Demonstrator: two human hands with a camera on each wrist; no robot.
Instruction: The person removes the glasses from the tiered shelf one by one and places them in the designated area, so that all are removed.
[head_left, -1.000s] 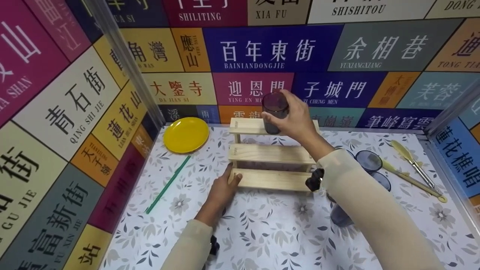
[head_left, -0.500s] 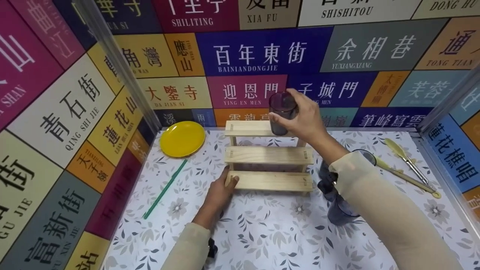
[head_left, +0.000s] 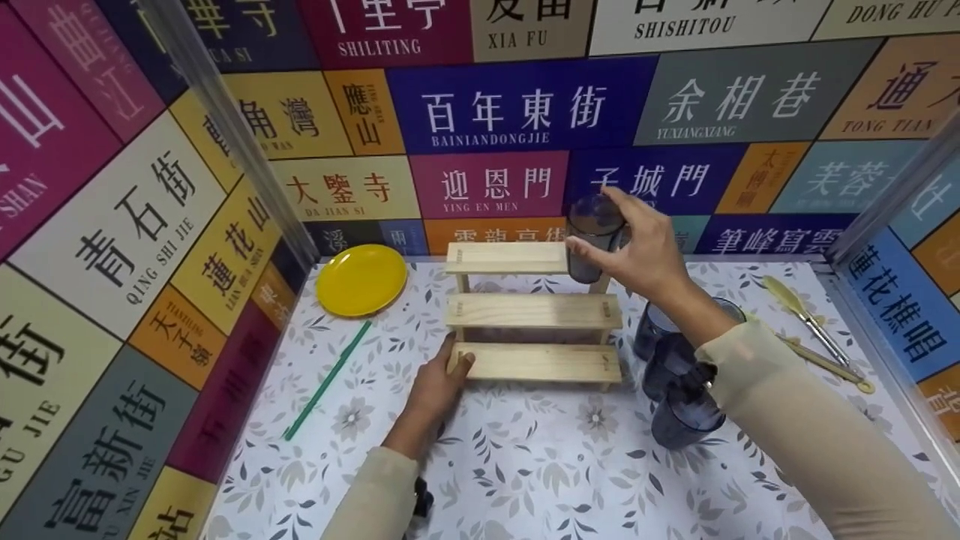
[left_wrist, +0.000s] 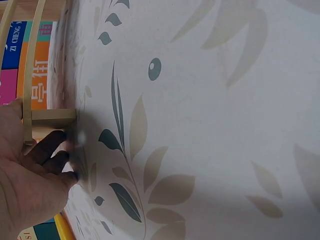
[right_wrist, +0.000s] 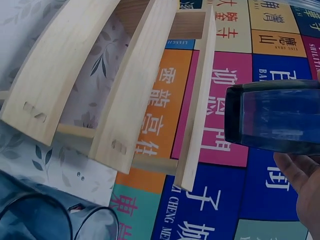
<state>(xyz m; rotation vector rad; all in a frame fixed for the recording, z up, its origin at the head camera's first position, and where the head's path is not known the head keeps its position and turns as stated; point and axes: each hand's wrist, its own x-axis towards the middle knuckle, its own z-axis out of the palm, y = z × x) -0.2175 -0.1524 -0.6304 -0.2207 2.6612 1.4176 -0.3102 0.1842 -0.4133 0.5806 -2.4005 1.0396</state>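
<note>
A three-step wooden rack (head_left: 534, 310) stands on the table, its shelves bare. My left hand (head_left: 436, 381) grips the left end of its lowest shelf, thumb on top; in the left wrist view, the fingers (left_wrist: 52, 145) curl round the rack's end. In my right hand (head_left: 651, 244) is a dark blue-grey drinking glass (head_left: 592, 238), held upright between thumb and fingers. It overlaps the right end of the top shelf in the head view. The right wrist view shows a gap between the glass (right_wrist: 275, 117) and the top shelf (right_wrist: 197, 110).
Several similar glasses (head_left: 686, 420) stand together right of the rack, partly behind my right forearm. Farther right lie yellow-tipped tongs (head_left: 814, 322) and a yellow-green utensil (head_left: 832, 366). A yellow plate (head_left: 361, 280) and a green stick (head_left: 328, 381) lie left. Printed walls border the table's back and sides.
My right hand has carried the glass rightward, from over the middle of the top shelf to its right end. My left hand keeps its hold on the rack. The head view has shifted slightly.
</note>
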